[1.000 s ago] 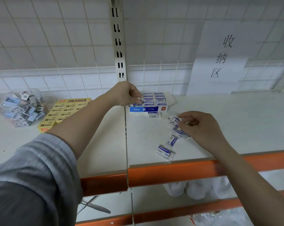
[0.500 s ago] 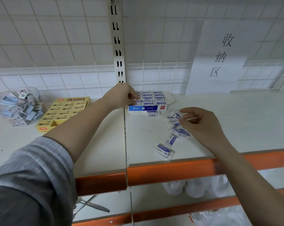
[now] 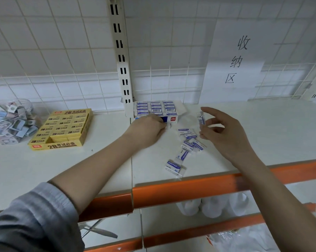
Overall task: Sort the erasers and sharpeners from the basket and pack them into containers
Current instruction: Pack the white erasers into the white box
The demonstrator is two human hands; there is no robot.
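Note:
A blue display box (image 3: pixel 172 119) packed with white-and-blue erasers stands at the back of the shelf by the upright post. My left hand (image 3: pixel 146 130) rests on the shelf just in front of it, its curled fingers closed on a small eraser (image 3: pixel 169 126) that lies against the box front. My right hand (image 3: pixel 226 137) hovers to the right and pinches another eraser (image 3: pixel 200 119) upright between thumb and forefinger. Several loose erasers (image 3: pixel 189 145) lie scattered between the hands and the shelf's front edge.
A yellow box of 2B erasers (image 3: pixel 62 128) sits at the left, and beside it a clear jar of sharpeners (image 3: pixel 10 120). The orange shelf rail (image 3: pixel 190 190) runs along the front. A paper sign (image 3: pixel 235 57) hangs on the wire grid behind. White bottles (image 3: pixel 215 206) stand below.
My left hand has come down from the top of the blue box to the eraser in front of it. My right hand has lifted one eraser off the loose pile.

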